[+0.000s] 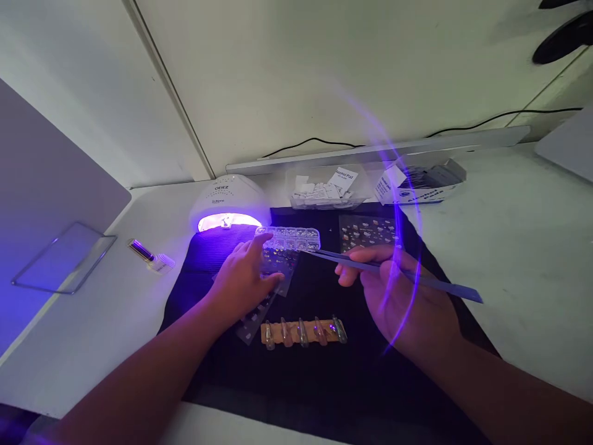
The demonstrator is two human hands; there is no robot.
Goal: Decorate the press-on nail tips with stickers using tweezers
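Note:
My right hand [401,293] is closed around long tweezers [451,288], their tips at the front right edge of a clear compartment case [296,233] filled with small pale pieces. Whether the tips grip anything is too small to tell. My left hand [238,281] lies with thumb and fingers apart, its index fingertip at the case's left front. Under and beside that hand are nail sticker sheets [282,269], partly covered. Closer to me, several glossy false nails [302,332] stand in a row on a tan strip [278,334].
A white nail lamp [231,191] glows purple behind my left hand. A polish bottle [160,262] stands left of the black cloth [278,395]. At the back are a clear bin [301,201] of packets and an alcohol pad box [426,193]. Another sticker sheet [365,232] lies right.

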